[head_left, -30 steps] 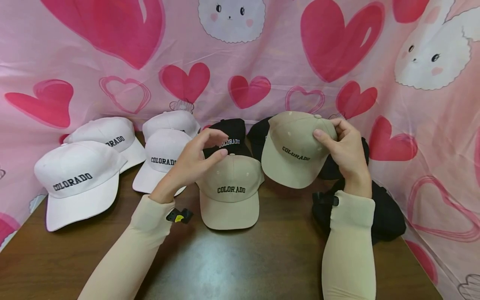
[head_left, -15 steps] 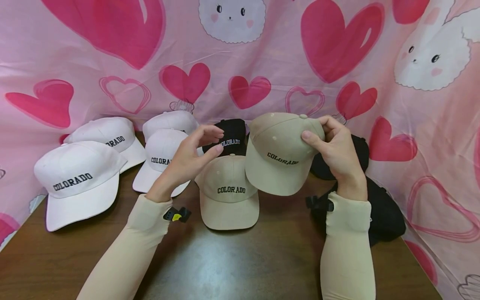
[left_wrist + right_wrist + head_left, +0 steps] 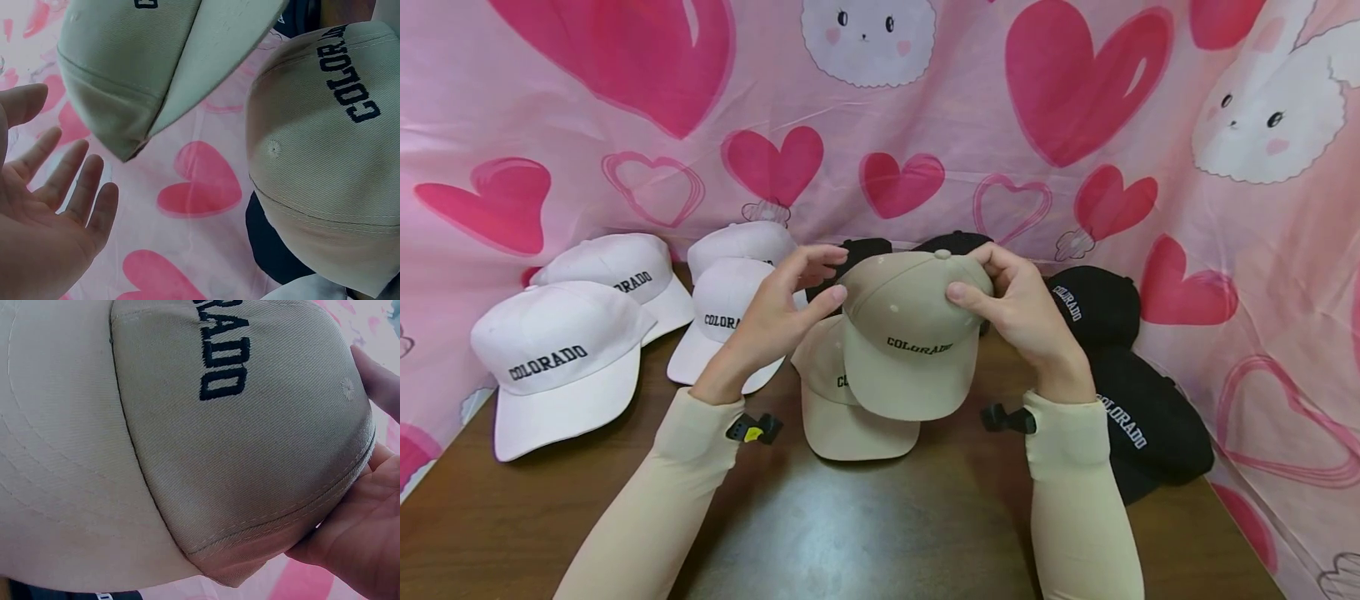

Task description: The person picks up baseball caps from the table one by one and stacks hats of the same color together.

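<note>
My right hand (image 3: 1026, 321) holds a beige baseball cap (image 3: 910, 379) by the side of its crown, with the thumb in front and the fingers behind. This cap, lettered COLORADO, is raised and overlaps a second beige cap (image 3: 857, 437) that sits on the table. In the right wrist view, the held cap (image 3: 237, 456) fills most of the picture. Just left of it, my left hand (image 3: 782, 312) is lifted with nothing in it. The left wrist view shows a gap between those spread fingers (image 3: 81, 187) and the held cap (image 3: 125, 69).
Several white caps (image 3: 565, 375) sit on the left side of the brown table (image 3: 820, 533). Black caps (image 3: 1150, 425) lie along the right side, and others (image 3: 951, 242) stand at the back. A pink cloth (image 3: 970, 100) printed with hearts hangs behind.
My right hand has carried the beige cap leftward and somewhat lower, from in front of the black caps to over the other beige cap. My left hand has barely moved.
</note>
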A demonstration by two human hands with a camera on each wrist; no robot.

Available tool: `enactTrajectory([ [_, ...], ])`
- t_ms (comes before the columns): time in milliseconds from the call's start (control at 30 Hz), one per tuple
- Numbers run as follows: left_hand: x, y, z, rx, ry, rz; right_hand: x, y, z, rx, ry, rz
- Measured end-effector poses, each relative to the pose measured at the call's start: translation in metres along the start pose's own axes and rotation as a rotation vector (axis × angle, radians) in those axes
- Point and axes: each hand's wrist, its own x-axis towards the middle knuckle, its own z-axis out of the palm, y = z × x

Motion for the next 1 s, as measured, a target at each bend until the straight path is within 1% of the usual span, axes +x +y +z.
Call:
enactTrajectory([
  [167,0.001,0.000,0.001,-0.015,-0.042,-0.010,0.001,0.004,0.009,-0.029,-0.046,0.034],
  [267,0.001,0.000,0.001,-0.033,-0.082,-0.043,0.003,0.007,0.016,-0.030,-0.067,0.041],
  [367,0.000,-0.001,0.000,-0.077,-0.136,-0.100,0.005,0.009,0.022,-0.011,-0.092,0.043],
  [467,-0.001,-0.002,-0.001,-0.143,-0.201,-0.144,0.007,0.011,0.027,-0.005,-0.115,0.047],
  [600,-0.001,-0.004,-0.002,-0.221,-0.273,-0.177,0.008,0.012,0.031,0.003,-0.157,0.063],
  [667,-0.001,-0.005,-0.003,-0.248,-0.294,-0.194,0.008,0.013,0.032,0.001,-0.179,0.069],
  [767,-0.002,-0.006,-0.004,-0.276,-0.306,-0.214,0.008,0.013,0.032,-0.001,-0.208,0.077],
  [900,-0.002,-0.008,-0.005,-0.319,-0.297,-0.233,0.008,0.015,0.031,-0.013,-0.240,0.087],
  [1000,-0.003,-0.018,-0.006,-0.355,-0.291,-0.243,0.008,0.017,0.028,-0.033,-0.274,0.098],
])
